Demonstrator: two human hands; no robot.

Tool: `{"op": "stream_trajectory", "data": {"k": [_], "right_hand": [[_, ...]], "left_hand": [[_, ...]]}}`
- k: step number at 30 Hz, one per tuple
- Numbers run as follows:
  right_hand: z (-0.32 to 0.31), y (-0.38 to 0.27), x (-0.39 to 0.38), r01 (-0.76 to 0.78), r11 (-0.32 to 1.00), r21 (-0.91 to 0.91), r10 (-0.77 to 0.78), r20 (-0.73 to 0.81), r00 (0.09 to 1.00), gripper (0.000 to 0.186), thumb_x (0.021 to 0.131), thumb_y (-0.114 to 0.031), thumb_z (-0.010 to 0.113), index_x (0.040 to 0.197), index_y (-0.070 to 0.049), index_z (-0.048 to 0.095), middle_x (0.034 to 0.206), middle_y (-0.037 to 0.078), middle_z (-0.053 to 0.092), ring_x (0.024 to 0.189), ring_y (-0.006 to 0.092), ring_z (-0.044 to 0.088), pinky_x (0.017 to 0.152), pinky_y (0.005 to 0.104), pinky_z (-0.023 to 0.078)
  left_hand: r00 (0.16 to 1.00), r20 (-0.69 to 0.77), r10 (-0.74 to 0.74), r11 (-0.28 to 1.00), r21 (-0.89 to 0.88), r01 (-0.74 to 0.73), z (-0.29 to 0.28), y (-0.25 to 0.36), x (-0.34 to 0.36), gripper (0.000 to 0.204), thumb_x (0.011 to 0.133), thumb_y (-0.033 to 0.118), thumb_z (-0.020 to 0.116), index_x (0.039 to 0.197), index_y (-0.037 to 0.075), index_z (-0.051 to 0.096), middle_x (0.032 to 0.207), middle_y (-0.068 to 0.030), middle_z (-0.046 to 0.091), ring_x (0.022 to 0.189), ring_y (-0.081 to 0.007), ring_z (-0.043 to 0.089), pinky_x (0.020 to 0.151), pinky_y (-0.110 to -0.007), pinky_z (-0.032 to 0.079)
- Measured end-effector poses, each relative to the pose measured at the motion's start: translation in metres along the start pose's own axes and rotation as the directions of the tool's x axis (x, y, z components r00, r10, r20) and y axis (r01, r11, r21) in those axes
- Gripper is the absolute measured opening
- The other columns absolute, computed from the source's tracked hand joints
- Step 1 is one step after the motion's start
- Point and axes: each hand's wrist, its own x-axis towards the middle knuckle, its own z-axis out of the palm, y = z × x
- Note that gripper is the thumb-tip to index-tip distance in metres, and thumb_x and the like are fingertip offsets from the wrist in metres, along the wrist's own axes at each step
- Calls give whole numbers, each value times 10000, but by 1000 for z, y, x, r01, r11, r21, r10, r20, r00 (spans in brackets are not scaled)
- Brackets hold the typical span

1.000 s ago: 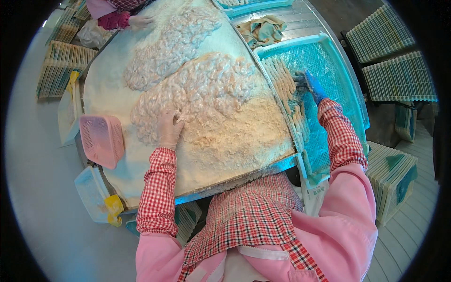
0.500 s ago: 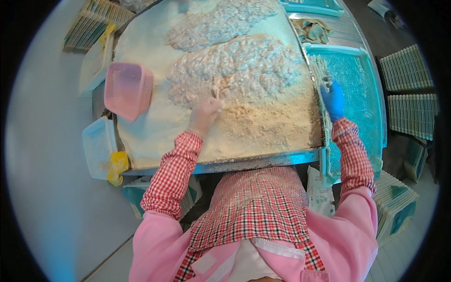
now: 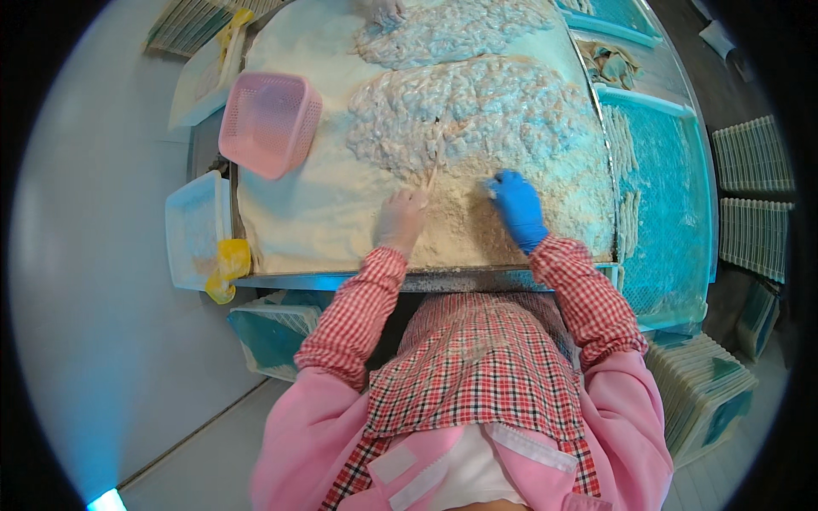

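Pale powder coats a metal-edged table (image 3: 409,282), thickening into crumbly drifts on the person's side of the near pile (image 3: 477,111), a mound of glistening, pale strips. One thin strip (image 3: 432,173) stretches from that pile's lower edge to the left hand (image 3: 400,223), whose gloved fingers are closed together on its end. Below the pile, further right, the blue-gloved right hand (image 3: 516,209) has its fingers curled inward over the crumbs; I cannot tell whether they hold anything. Left of the pile sits a pink basket (image 3: 256,128); right of it, a turquoise tray (image 3: 673,209) carries coated strips (image 3: 625,140) along its near side. Beyond the pile lie a second mound (image 3: 464,34) and another person's hand (image 3: 386,12).
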Motion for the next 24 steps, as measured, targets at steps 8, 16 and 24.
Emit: {"op": "stream_trajectory", "data": {"k": [8,16,24], "right_hand": [[-66,-12,-16,-24,995,-101,8,-151,988,661,726,54,582,1342,-169,493,1263,130,534,1091,329,528,859,438,480],[-45,-57,-20,58,995,76,-59,1,998,620,769,-46,625,1356,-167,467,1316,130,483,1143,334,491,904,450,449],[-39,-65,-27,101,994,43,-102,31,994,606,769,-49,625,1348,-154,480,1275,117,512,1067,307,517,830,423,467]], "left_hand": [[942,194,-274,961,92,261,-37,-60,-29,427,816,304,618,1179,80,591,1117,-163,596,1047,-322,564,877,-419,465],[939,298,-170,979,156,128,-22,6,-15,787,795,469,668,1405,70,371,1347,-148,454,1197,-294,461,1044,-421,345],[989,144,24,983,179,-50,-1,5,-19,418,755,345,691,1045,60,597,1004,-100,577,964,-270,551,872,-380,446]]}}
